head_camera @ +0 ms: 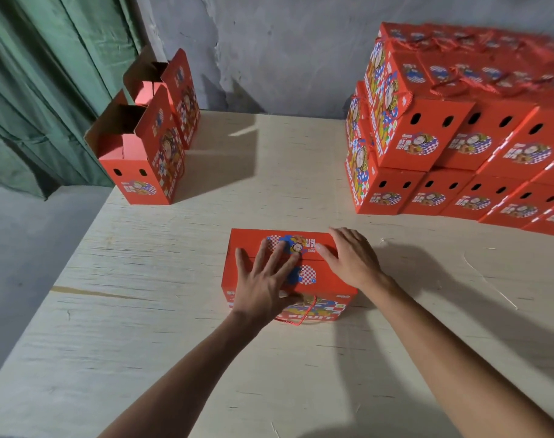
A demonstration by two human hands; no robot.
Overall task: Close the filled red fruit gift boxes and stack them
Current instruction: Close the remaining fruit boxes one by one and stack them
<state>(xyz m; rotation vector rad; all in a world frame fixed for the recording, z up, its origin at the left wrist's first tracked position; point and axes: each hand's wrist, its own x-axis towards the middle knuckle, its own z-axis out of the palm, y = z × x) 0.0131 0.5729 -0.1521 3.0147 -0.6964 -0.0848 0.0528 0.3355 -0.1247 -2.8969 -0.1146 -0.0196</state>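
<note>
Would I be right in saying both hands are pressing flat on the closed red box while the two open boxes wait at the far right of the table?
Not quite: the head view shows the two open boxes at the far left; the closed stack is right. Both hands, left and right, do press the closed red box.

Just a pale wooden tabletop (pixel 181 311) with scuffs and a few stray fibres, green curtain (pixel 42 90) hanging far left, and a rough grey plaster wall (pixel 285 42) behind.

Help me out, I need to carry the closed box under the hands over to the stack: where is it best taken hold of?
Probably the two short ends of the box, one hand from each side. Left hand and right hand lie flat on its closed top; both ends are clear. The red cord handle hangs slack down the near face.
</note>
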